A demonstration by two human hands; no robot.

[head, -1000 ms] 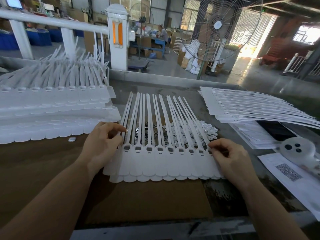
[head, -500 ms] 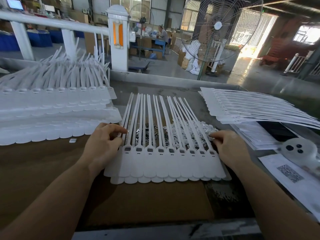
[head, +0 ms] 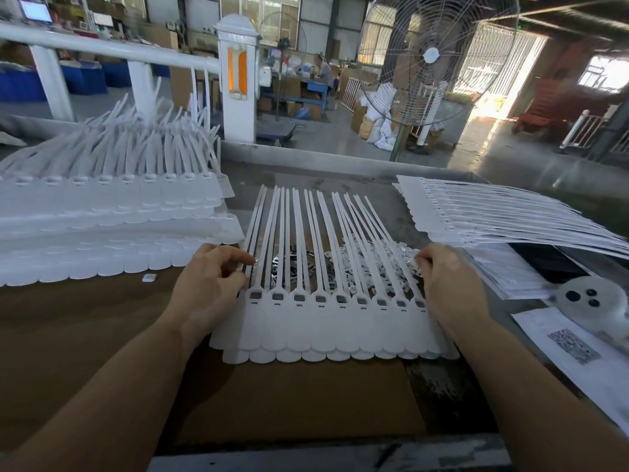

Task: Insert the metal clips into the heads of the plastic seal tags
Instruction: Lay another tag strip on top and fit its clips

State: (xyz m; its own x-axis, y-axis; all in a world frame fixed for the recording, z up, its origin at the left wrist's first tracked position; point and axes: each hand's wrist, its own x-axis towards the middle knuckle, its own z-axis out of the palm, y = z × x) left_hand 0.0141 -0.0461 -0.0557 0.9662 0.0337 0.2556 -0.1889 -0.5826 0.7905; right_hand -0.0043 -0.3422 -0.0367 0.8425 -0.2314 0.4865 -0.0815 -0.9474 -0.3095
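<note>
On the surface [head: 102,335], a row of tags [head: 337,321] lies flat, straps pointing away. Clips [head: 292,264] sit under the straps. The left hand [head: 207,287] pinches a clip at the row's left end. The right hand [head: 449,284] is curled at the right end; its grasp cannot be determined.

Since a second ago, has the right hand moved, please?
Yes. The right hand has moved up from the rightmost tag head towards the white clip pile.
</note>
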